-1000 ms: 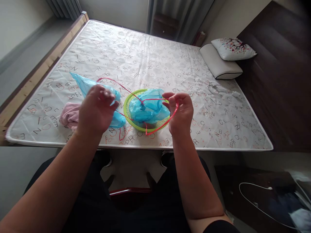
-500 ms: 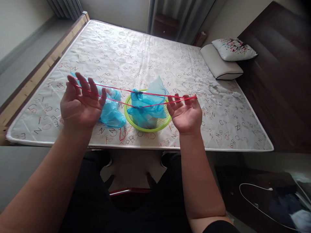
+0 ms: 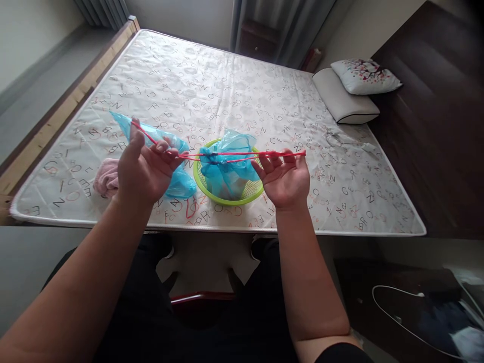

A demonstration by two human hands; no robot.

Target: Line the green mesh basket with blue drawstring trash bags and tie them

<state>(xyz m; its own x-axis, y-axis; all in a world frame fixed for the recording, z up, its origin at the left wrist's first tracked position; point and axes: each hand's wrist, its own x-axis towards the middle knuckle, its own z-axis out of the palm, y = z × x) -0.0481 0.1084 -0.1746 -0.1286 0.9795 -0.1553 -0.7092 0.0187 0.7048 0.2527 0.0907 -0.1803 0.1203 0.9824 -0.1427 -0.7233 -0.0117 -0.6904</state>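
A loop of red string [image 3: 242, 154] is stretched between my two hands, its two strands running close together in the middle. My left hand [image 3: 139, 174] is palm up, with the string around its raised index finger and the other fingers curled onto the strands. My right hand [image 3: 285, 184], also palm up, has the string looped across its bent fingers. Behind the strands, a crumpled blue plastic bag [image 3: 227, 181] sits in a yellow-green mesh basket [image 3: 227, 202]. Whether the string touches that bag, I cannot tell. More blue plastic [image 3: 183, 184] lies behind my left hand, partly hidden.
A pink cloth [image 3: 106, 176] rests beside my left wrist. Everything lies on a letter-patterned mattress [image 3: 181, 85]. At the far right are a white pillow [image 3: 346, 98] and a printed cushion [image 3: 365, 75]. A dark headboard [image 3: 434, 101] stands on the right, a wooden bed rail [image 3: 86, 83] on the left.
My left hand has moved right and turned, its spread fingers now curling onto the string. The strands have drawn closer together. My right hand has barely shifted. The pink cloth has come into view.
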